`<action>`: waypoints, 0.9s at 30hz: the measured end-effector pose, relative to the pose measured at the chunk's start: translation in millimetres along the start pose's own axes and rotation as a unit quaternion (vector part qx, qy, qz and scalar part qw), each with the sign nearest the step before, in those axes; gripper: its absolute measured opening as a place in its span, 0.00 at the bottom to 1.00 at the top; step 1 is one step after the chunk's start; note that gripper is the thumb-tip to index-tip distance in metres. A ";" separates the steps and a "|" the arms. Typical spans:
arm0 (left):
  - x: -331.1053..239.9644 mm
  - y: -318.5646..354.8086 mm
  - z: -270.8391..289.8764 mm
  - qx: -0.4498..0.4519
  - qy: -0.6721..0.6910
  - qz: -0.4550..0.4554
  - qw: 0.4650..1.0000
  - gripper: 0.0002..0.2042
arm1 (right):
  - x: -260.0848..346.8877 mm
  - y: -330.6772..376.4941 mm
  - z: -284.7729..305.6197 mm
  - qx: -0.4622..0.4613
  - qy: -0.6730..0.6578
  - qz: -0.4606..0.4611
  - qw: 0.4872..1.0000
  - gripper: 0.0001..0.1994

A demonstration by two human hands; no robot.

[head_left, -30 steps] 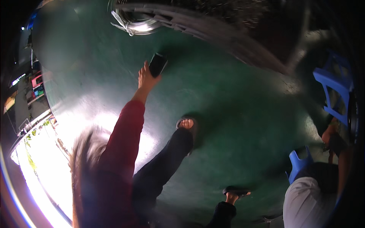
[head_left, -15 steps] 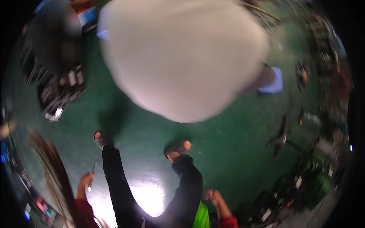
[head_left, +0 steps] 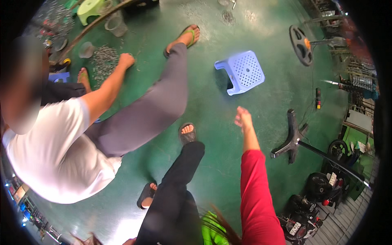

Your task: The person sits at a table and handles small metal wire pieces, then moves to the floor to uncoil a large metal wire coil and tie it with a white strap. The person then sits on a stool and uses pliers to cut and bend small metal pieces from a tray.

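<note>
My right hand (head_left: 244,118), its arm in a red sleeve, reaches forward over the green floor. Its fingers are loosely bent and apart, with nothing visible in them. Just beyond the fingertips is a light blue plastic stool (head_left: 247,72) with a perforated seat. A gap shows between hand and stool in the picture. My left hand does not show; only a sliver of skin appears at the lower edge, too little to make out.
A person in a white shirt (head_left: 61,151) sits at the left, one hand (head_left: 127,60) near a pile of small metal pieces (head_left: 104,61). A black star-shaped base with a pole (head_left: 290,141) lies right. Motorbikes (head_left: 300,216) stand lower right. A green stool (head_left: 88,10) is far left.
My view has turned and the picture is sharper. The person in white, who filled the upper middle, now appears at left. My right arm has stretched forward toward the stool; my left hand has left the view.
</note>
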State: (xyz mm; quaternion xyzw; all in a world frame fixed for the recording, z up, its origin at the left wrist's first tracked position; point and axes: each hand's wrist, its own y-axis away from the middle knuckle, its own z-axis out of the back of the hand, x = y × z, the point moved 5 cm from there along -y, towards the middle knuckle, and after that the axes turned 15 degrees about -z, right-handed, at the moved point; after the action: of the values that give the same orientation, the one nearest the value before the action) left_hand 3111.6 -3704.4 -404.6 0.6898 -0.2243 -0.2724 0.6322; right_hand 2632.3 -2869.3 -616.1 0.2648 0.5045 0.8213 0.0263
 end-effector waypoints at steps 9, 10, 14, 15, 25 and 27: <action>-136.2 1.1 -91.6 -0.088 0.049 0.060 0.993 0.22 | 67.7 -189.6 -6.7 0.003 -0.183 -0.048 0.982 0.38; -145.4 8.5 -105.3 -0.091 0.053 0.061 0.992 0.22 | 59.4 -184.8 -14.8 0.086 -0.209 -0.074 0.971 0.33; -148.4 36.4 -190.8 -0.086 0.090 0.048 0.991 0.21 | -10.5 -118.4 -14.6 0.241 -0.246 -0.079 0.936 0.32; -141.8 45.2 -217.7 -0.085 0.106 0.040 0.990 0.21 | -33.1 -95.2 2.5 0.222 -0.211 -0.108 0.946 0.33; -115.0 88.6 -456.8 -0.142 0.421 -0.070 0.893 0.20 | -81.6 293.7 184.1 0.172 0.318 0.130 0.923 0.24; -105.1 93.9 -457.0 -0.154 0.482 -0.098 0.857 0.20 | -104.9 357.0 124.2 0.175 0.417 0.165 0.876 0.25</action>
State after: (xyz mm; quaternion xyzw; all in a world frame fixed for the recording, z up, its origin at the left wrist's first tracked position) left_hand 3337.3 -3302.4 -277.6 0.6469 0.2224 0.0028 0.7294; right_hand 2859.7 -2975.5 -314.6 -0.0224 0.5533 0.7461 -0.3697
